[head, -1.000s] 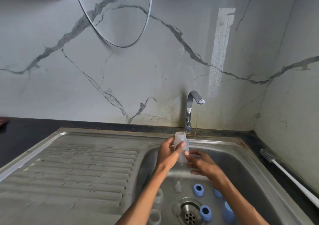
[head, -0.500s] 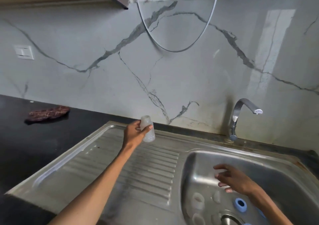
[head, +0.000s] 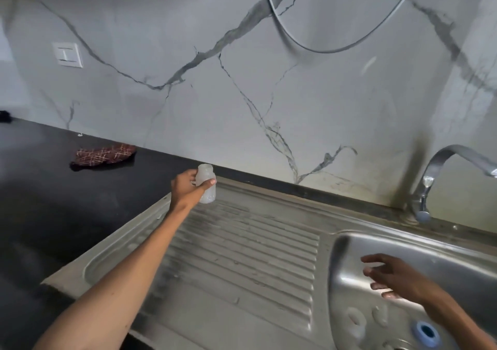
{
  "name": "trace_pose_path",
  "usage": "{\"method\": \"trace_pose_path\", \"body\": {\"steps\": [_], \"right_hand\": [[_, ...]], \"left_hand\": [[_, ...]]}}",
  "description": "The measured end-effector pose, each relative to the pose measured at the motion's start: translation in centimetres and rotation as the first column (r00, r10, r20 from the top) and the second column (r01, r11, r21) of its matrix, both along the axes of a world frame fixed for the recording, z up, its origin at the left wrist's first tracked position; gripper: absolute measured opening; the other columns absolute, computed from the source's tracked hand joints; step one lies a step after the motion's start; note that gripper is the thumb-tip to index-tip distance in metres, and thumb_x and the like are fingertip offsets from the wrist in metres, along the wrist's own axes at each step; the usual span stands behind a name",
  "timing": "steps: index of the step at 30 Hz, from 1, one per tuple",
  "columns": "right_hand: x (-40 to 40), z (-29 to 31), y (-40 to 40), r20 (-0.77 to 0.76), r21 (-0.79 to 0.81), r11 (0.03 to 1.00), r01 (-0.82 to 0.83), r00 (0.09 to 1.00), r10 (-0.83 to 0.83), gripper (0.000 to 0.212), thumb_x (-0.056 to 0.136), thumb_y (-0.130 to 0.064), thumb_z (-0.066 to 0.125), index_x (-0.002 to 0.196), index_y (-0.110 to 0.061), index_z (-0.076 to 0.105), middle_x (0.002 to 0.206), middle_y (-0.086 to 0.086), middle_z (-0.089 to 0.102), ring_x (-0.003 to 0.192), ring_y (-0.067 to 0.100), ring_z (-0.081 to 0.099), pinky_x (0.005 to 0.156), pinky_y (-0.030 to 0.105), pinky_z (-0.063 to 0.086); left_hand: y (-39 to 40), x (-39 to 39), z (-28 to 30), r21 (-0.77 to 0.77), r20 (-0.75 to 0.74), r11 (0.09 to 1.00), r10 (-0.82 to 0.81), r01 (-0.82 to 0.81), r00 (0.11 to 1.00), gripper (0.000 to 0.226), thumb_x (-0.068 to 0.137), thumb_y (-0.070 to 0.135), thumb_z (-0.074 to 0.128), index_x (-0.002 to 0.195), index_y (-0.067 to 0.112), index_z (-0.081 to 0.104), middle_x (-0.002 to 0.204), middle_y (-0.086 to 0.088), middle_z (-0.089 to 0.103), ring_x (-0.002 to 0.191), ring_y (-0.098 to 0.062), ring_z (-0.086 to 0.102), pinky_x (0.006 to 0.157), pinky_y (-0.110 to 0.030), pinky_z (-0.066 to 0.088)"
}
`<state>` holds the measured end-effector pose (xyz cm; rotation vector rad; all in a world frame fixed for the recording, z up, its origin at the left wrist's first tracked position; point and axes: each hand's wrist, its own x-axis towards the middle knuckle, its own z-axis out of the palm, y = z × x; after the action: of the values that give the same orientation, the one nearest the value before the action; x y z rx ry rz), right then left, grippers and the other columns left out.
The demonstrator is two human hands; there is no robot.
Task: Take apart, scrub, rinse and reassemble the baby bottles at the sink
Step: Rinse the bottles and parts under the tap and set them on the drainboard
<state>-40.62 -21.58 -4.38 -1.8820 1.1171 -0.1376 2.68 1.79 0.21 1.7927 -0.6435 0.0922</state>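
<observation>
My left hand [head: 185,188] grips a small translucent baby bottle [head: 206,185] upright, without a cap, at the far left corner of the steel drainboard [head: 242,255]. My right hand [head: 392,277] hovers over the sink basin [head: 347,269] with fingers spread and relaxed, holding nothing. In the basin lie a blue bottle ring [head: 426,333], a clear teat [head: 379,316] and another clear bottle part [head: 355,320].
A chrome tap [head: 441,167] stands behind the basin at the right. A dark red patterned cloth [head: 105,154] lies on the black counter [head: 53,202] at the left. A marble-look wall with a white switch [head: 67,54] runs along the back.
My left hand has carried the bottle from under the tap leftwards to the drainboard's far corner. My right hand let go of the bottle and stays over the basin. The view has swung left.
</observation>
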Motion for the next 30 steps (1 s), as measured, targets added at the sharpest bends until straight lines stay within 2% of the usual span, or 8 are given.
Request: {"method": "trace_pose_path", "body": {"steps": [4,9,13,17,20,23,26,30], "right_hand": [[1.2,0.2,0.9,-0.006,-0.075,0.997,-0.026,1.0,0.025,0.02,0.096,-0.015,0.062,0.117,-0.018,0.063,0.099,0.013,0.071,0.084,0.023,0.068,0.059,0.024,0.052],[2.9,1.0,2.7,0.061,-0.384,0.923,-0.028,0.997,0.056,0.017,0.096,-0.022,0.064,0.107,-0.034,0.065,0.113,-0.003,0.071,0.102,0.015,0.068,0.089,0.033,0.052],[5.7,2.3,4.5,0.105,-0.499,0.866,-0.006,0.992,0.068,0.025,0.098,-0.025,0.06,0.122,-0.026,0.066,0.119,0.001,0.07,0.114,0.02,0.065,0.09,0.03,0.048],[9.2,3.6,6.8,0.054,-0.533,0.84,-0.102,0.987,0.154,0.037,0.1,-0.031,0.055,0.136,-0.023,0.057,0.13,0.007,0.065,0.112,0.025,0.065,0.094,0.032,0.047],[11.8,4.3,8.6,0.014,-0.529,0.833,-0.164,0.979,0.202,0.042,0.102,-0.033,0.051,0.143,-0.024,0.052,0.137,0.008,0.061,0.119,0.029,0.061,0.096,0.031,0.044],[13.5,4.8,10.0,-0.005,-0.524,0.827,-0.204,0.971,0.237,0.045,0.103,-0.035,0.049,0.146,-0.023,0.047,0.142,0.009,0.057,0.124,0.029,0.057,0.1,0.031,0.042],[13.8,5.3,10.8,-0.011,-0.51,0.832,-0.219,0.969,0.248,0.048,0.103,-0.036,0.048,0.149,-0.022,0.043,0.142,0.012,0.056,0.124,0.029,0.057,0.1,0.031,0.042],[12.2,5.7,10.9,-0.009,-0.5,0.842,-0.2,0.974,0.226,0.05,0.103,-0.035,0.049,0.15,-0.02,0.041,0.148,0.01,0.05,0.132,0.029,0.052,0.106,0.033,0.04]], "left_hand": [[0.8,0.7,-0.6,0.001,-0.028,1.0,0.025,-0.025,0.999,0.039,0.076,0.024,0.086,0.107,0.007,0.071,0.094,-0.005,0.071,0.084,-0.016,0.065,0.062,-0.012,0.043],[1.2,0.5,-1.7,-0.002,-0.03,1.0,0.016,-0.016,0.999,0.046,0.075,0.023,0.087,0.113,0.006,0.069,0.101,-0.009,0.072,0.087,-0.019,0.067,0.062,-0.012,0.045],[1.4,0.3,-2.2,-0.009,-0.044,1.0,-0.009,0.008,0.999,0.058,0.074,0.023,0.087,0.124,0.007,0.064,0.108,-0.008,0.069,0.091,-0.018,0.065,0.068,-0.016,0.047],[1.8,0.3,-3.0,0.031,-0.064,0.998,-0.045,0.047,0.997,0.061,0.073,0.015,0.088,0.128,0.008,0.062,0.107,-0.002,0.067,0.094,-0.02,0.067,0.076,-0.023,0.052],[2.0,0.5,-4.1,0.065,-0.075,0.996,-0.055,0.06,0.996,0.059,0.071,0.011,0.088,0.125,0.008,0.064,0.11,-0.012,0.073,0.095,-0.024,0.071,0.086,-0.038,0.059],[2.2,0.4,-4.1,0.089,-0.1,0.994,-0.049,0.058,0.994,0.084,0.066,0.012,0.092,0.139,0.007,0.052,0.122,-0.015,0.068,0.106,-0.029,0.069,0.091,-0.039,0.056],[2.6,-0.5,-3.9,0.1,-0.059,0.992,0.082,-0.076,0.995,0.103,0.066,0.026,0.093,0.15,0.006,0.036,0.139,-0.013,0.056,0.126,-0.031,0.054,0.103,-0.045,0.046],[3.4,-5.6,-2.6,-0.008,0.162,0.946,0.322,-0.325,0.933,0.035,0.091,0.027,0.067,0.119,0.009,0.056,0.109,-0.012,0.065,0.1,-0.036,0.062,0.077,-0.045,0.052]]}}
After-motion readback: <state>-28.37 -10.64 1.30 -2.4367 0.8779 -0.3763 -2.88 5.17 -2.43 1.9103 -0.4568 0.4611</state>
